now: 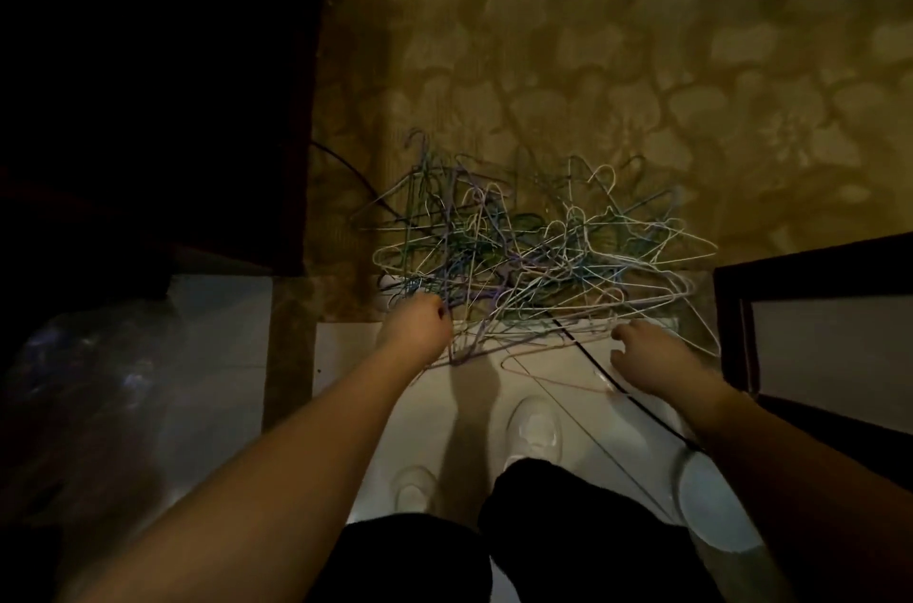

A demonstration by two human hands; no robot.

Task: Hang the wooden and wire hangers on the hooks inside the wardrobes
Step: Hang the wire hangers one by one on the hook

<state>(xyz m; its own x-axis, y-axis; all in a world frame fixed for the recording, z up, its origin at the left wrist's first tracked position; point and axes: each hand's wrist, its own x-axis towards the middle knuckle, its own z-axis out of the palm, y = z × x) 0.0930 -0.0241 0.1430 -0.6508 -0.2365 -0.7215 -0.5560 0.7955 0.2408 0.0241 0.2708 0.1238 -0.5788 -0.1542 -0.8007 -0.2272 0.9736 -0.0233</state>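
A: In the head view, where do you see the hangers?

B: The pile of wire hangers (533,256) lies in the middle of the frame. It is a tangle of white, blue, green and purple wires. Most of it is on the patterned carpet (593,59), and the lower edge reaches over the pale floor (543,385).

A: And your hands?

B: Your left hand (420,325) is at the lower left edge of the pile. Its fingers are curled and they grasp some purple wires there. Your right hand (642,350) is at the lower right edge of the pile. The fingers are bent loosely, and I cannot tell if they hold a wire or only touch it.

A: What else is in the frame?

B: A black cable (617,390) runs across the floor under your right hand. Your white shoes (536,427) are at the lower centre. A dark piece of furniture (148,83) fills the upper left, and a dark framed panel (815,330) stands at the right edge.
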